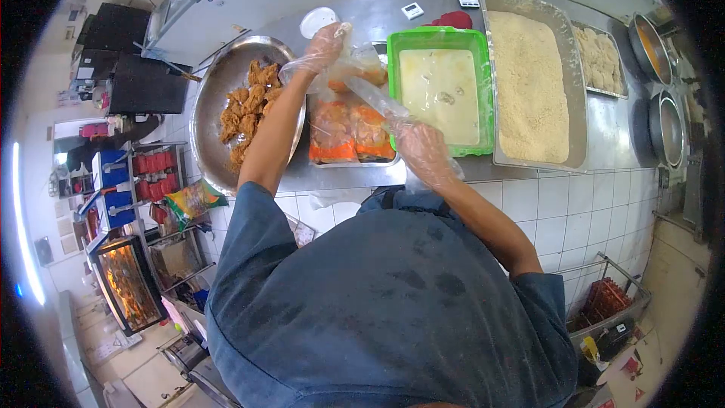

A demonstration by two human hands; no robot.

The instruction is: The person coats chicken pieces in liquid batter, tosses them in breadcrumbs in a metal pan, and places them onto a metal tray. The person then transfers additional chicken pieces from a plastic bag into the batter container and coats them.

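Note:
My left hand (323,49), in a clear plastic glove, is closed on the gathered top of a clear plastic bag (355,68) with orange-tinted contents. My right hand (429,153), also gloved, is closed around the handle of a knife (375,98). The knife's broad, pale blade points up and left, its tip beside the bag. Below lie orange-printed bags of raw meat (334,132) in a metal tray (355,165). A green tub (487,98) of milky liquid stands just right of the knife.
Left is a large steel bowl (208,125) with fried breaded pieces (243,112). To the right are a deep pan (578,106) of breading and a tray of pale pieces (600,60). Two timers (412,10), a red cloth (455,20) and a white lid (319,23) lie behind.

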